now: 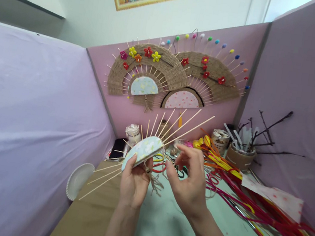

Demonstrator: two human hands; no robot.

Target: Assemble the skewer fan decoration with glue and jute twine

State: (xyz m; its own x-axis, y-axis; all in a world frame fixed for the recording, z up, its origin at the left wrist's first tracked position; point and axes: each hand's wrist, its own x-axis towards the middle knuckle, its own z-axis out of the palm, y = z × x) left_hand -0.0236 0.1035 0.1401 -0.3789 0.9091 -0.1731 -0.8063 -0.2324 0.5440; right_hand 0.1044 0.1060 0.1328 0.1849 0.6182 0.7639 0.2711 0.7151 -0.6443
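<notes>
My left hand (135,183) grips a fan frame (144,149) by its straight lower edge, thumb on the front. Its half-round centre is covered in pale blue flowered cloth, and thin wooden sticks (189,127) spread out from the curved edge. A twine tassel (156,183) hangs beneath, beside my fingers. Just right of the frame is my right hand (191,177), its thumb and bent index finger apart. A thin strand of twine shows near its thumb; whether it touches the hand I cannot tell.
Finished twine fans (150,60) with flowers hang on the purple panel. Pipe cleaners (241,192) in several colours lie on the right, near a pot (240,157) of twigs and white sticks. A white jar (133,133) stands behind; a white dish (80,179) sits left, beside brown board (94,210).
</notes>
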